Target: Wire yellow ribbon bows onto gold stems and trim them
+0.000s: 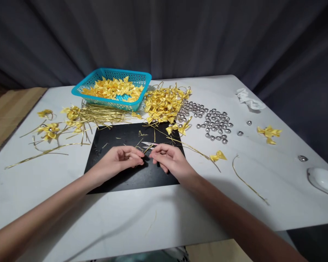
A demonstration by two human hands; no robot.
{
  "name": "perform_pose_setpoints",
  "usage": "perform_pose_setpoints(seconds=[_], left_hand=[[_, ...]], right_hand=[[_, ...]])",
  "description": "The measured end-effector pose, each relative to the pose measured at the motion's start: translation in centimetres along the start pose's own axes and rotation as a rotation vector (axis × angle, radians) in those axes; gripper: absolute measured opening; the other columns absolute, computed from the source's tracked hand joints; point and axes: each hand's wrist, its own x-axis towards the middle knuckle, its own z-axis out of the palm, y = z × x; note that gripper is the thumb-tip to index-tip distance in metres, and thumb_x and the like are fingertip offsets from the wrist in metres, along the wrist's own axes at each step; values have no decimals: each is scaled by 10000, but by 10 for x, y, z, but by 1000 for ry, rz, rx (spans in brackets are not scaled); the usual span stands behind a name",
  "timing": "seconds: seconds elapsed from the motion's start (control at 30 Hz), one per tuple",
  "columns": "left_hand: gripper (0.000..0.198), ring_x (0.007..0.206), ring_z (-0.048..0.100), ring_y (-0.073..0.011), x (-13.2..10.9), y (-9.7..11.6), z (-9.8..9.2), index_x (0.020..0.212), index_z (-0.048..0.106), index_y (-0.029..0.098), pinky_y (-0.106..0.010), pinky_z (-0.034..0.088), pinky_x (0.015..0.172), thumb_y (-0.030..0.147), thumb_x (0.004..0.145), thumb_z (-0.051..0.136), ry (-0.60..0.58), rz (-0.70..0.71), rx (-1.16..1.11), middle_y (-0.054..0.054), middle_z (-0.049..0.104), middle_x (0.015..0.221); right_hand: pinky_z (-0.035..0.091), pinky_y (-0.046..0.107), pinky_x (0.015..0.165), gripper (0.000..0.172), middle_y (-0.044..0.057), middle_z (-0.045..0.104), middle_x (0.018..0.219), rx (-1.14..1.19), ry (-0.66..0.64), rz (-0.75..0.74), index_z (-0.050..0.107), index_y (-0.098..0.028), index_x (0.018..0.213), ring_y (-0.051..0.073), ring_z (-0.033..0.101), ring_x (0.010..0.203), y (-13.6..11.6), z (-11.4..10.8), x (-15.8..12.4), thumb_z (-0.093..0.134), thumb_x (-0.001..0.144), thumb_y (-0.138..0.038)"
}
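Observation:
My left hand (125,158) is over the black mat (109,183), its thumb and fingers closed toward a pinch. Facing it across a small gap is my right hand (169,158), also with fingertips drawn together. Whatever either hand holds is too small or hidden to make out. Small scissors (148,145) lie on the mat just behind the fingertips, their blades showing and the handles partly hidden by my right hand. Short gold cord scraps (143,134) are scattered on the mat near them.
Behind the mat stand a blue basket (76,89) of yellow ribbon bows, a bundle of gold cords (105,114) and a pile of yellow bow pieces (164,103). Silver beads (217,122) lie right of these. A white dish (324,181) sits at the right edge.

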Motion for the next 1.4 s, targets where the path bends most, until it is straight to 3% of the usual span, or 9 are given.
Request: perform_pose_setpoints(seconds=[0.17, 0.37, 0.7, 0.97, 1.07, 1.17, 1.23, 1.3, 1.4], left_hand=[[243, 648, 631, -132, -8, 5, -12, 841, 665, 170, -215, 476, 612, 276, 645, 761, 66, -34, 7, -21, 712, 707], [239, 601, 611, -110, -17, 6, -22, 832, 648, 176, -195, 462, 576, 291, 658, 763, 45, -37, 29, -4, 698, 675], [306, 649, 598, -136, -22, -4, -17, 944, 605, 174, -251, 460, 641, 394, 747, 685, -90, -18, 193, -13, 671, 692], [318, 656, 591, -152, -21, -4, -16, 960, 622, 177, -245, 444, 597, 442, 784, 616, -121, 29, 324, -34, 677, 751], [380, 647, 553, -141, -20, -2, -12, 1050, 597, 185, -234, 426, 549, 465, 794, 593, 45, 132, 480, -47, 656, 880], [370, 626, 526, -134, -18, -1, -5, 1106, 584, 191, -238, 412, 564, 429, 822, 570, 315, 402, 779, -39, 633, 877], [317, 687, 564, -153, -16, -1, 0, 1097, 619, 209, -244, 407, 610, 387, 841, 560, 418, 599, 993, -42, 650, 848], [287, 728, 591, -167, -12, -2, 4, 1090, 654, 248, -243, 385, 603, 370, 844, 571, 447, 723, 1154, -42, 675, 815], [264, 663, 579, -157, -7, -2, 5, 1100, 670, 303, -252, 322, 520, 333, 869, 545, 371, 788, 1283, -35, 698, 772]], right_hand=[[265, 173, 390, 136, -33, 537, 616, 5, 72, 27, 578, -163, 718, 36, 352, 417, -4, -4, -1, 606, 756, -292], [270, 184, 399, 161, -35, 547, 628, -11, 104, -5, 583, -160, 738, 36, 355, 417, -5, -8, 0, 618, 759, -316], [228, 193, 387, 201, -48, 517, 615, 58, 151, -17, 572, -156, 740, 27, 340, 403, -3, -10, 1, 643, 751, -343], [231, 197, 385, 197, -48, 519, 613, 101, 160, -5, 576, -157, 737, 27, 338, 404, -1, -11, 3, 656, 734, -337], [229, 192, 382, 194, -48, 521, 606, 88, 152, -5, 582, -154, 732, 27, 337, 403, -1, -10, 2, 653, 736, -335], [239, 186, 384, 182, -46, 521, 592, 55, 150, -2, 579, -156, 713, 31, 344, 406, -1, -8, 1, 644, 738, -324], [245, 185, 384, 178, -46, 520, 581, 21, 154, 9, 579, -158, 705, 35, 349, 408, -2, -8, 1, 644, 734, -321], [247, 186, 380, 185, -45, 521, 575, 3, 157, 16, 575, -161, 693, 38, 353, 406, -2, -7, 1, 649, 727, -327], [248, 183, 377, 204, -50, 522, 564, 32, 149, 21, 554, -163, 676, 35, 349, 398, -2, -6, 1, 654, 717, -336]])
